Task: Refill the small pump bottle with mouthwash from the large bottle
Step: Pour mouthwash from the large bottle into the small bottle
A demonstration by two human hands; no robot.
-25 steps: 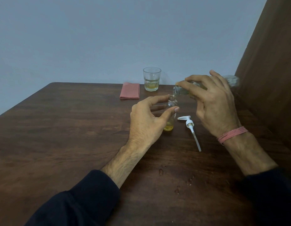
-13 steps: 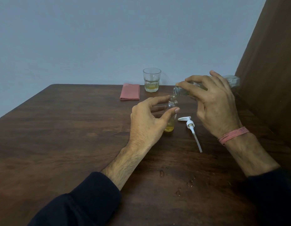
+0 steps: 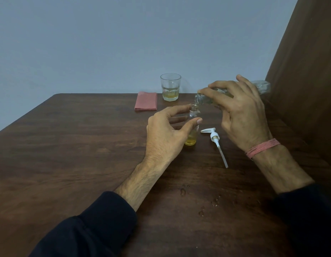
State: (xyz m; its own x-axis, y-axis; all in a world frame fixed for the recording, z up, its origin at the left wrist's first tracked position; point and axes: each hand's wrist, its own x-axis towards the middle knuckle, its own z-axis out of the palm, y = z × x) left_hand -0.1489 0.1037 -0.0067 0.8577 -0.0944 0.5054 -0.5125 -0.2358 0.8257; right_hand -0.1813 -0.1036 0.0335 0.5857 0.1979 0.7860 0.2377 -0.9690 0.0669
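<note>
Small pump bottle [image 3: 193, 127] stands on the surface [image 3: 77, 145] inside the left hand [image 3: 166, 134] grip, thumb and fingers curled round it so it won't tip. Right hand [image 3: 244, 115] grips the large bottle [image 3: 261, 87] nearly flat, mouth right above the neck. Can't make out the stream; the pump head [image 3: 213, 136] lies just right of that grip.

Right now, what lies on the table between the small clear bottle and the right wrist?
In the head view, only the white pump head with its dip tube, lying flat on the dark wooden table.
</note>
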